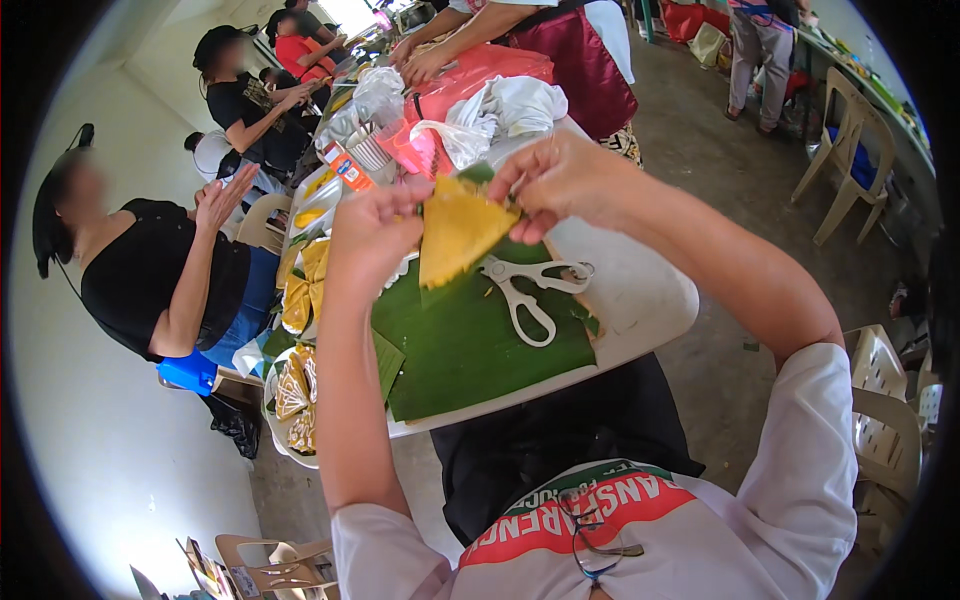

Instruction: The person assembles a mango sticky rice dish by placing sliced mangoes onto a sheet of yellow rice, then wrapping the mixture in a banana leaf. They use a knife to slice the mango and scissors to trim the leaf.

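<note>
Yellow triangular wrap (pixel 458 232) | pinched by left hand (pixel 372 228), right hand (pixel 555 182) fingers | glossy banana leaf (pixel 470 345) | white scissors (pixel 528 290)

Scissors (pixel 530 290) on banana leaf (pixel 470 345) on table (pixel 640 300), plastic bags (pixel 480 110) behind.

Fingertips of both hands partly hidden behind the yellow triangular wrapped piece (pixel 455 235). Its filling not visible. White-handled scissors (pixel 530 290) blades tucked under it. Far end of the white desk (pixel 640 295) buried under plastic bags (pixel 480 110); contents unreadable.
</note>
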Available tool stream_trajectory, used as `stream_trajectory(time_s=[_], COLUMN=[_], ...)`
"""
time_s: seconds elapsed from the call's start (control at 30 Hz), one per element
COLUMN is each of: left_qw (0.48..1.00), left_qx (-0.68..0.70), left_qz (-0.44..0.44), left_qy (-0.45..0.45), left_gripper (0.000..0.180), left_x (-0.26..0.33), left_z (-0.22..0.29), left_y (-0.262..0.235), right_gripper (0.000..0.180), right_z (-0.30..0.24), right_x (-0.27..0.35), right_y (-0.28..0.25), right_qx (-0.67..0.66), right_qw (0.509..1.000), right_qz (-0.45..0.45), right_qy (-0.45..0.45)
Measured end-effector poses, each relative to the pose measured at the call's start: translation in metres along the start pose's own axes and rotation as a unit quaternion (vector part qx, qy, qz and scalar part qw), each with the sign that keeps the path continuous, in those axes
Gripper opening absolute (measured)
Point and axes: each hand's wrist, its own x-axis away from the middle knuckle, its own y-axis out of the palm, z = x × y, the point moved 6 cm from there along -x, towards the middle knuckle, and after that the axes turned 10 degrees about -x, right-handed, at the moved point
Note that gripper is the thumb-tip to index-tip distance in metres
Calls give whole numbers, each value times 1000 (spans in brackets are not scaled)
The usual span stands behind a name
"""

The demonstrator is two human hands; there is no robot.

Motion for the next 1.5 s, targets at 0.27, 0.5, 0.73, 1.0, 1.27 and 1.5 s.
stream_trajectory(time_s=[0.27, 0.5, 0.73, 1.0, 1.27, 1.5], left_qw=[993, 986, 978, 945, 937, 937], left_qx=[-19, -80, -157, -296, -309, -309], left_qz=[-97, -136, -118, -79, -81, -83], left_qy=[57, 49, 73, 115, 142, 137], left_gripper=[32, 32, 34, 31, 30, 29], left_x=[-120, -168, -190, -193, -198, -204], left_z=[17, -1, -33, -44, -42, -57], left_y=[41, 80, 97, 110, 125, 132], right_gripper=[26, 27, 24, 22, 22, 20], right_z=[-38, -11, 23, 55, 64, 65], right_x=[-26, -54, -86, -105, -106, -105], right_y=[-71, -112, -131, -139, -150, -151], right_qx=[60, 55, 48, 52, 124, 147], right_qw=[991, 988, 985, 984, 973, 970], right_qz=[110, 140, 164, 166, 191, 192], right_qy=[-46, -23, 11, 44, 40, 41])
